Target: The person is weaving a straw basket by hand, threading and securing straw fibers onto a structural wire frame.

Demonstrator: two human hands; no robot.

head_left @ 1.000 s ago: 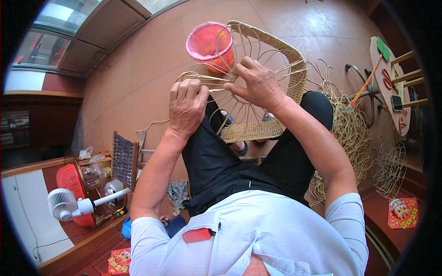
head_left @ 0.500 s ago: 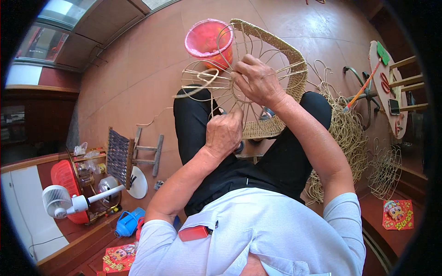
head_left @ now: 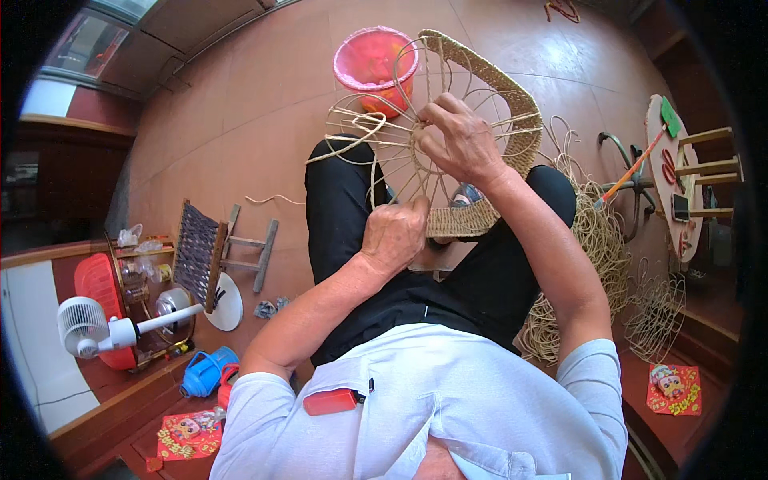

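A round piece of tan wicker rests between my knees, its thin spokes fanning out from a ring near the middle. A thick woven band [head_left: 524, 112] runs along its far right side, and another woven stretch [head_left: 456, 222] shows nearest me. My right hand [head_left: 464, 142] is closed in a pinch on a cane strand by the central ring. Lower left, my left hand [head_left: 394, 235] has its fingers curled together around a spoke near the wicker's near edge. A loose looped strand [head_left: 344, 142] sticks out to the left over my knee.
A pink-lined red bucket [head_left: 376, 68] stands just beyond the wicker. Heaped cane strands [head_left: 588, 248] lie right of my leg, near a table [head_left: 668, 184] with scissors [head_left: 669, 170] and a phone. A small wooden stool [head_left: 250, 250], a white fan [head_left: 84, 328] and a blue jug [head_left: 208, 372] are at left.
The whole view has shifted slightly, so wicker and bucket appear a little farther right. Both hands keep nearly the same grip; the loose looped strand sits a bit differently over my left knee.
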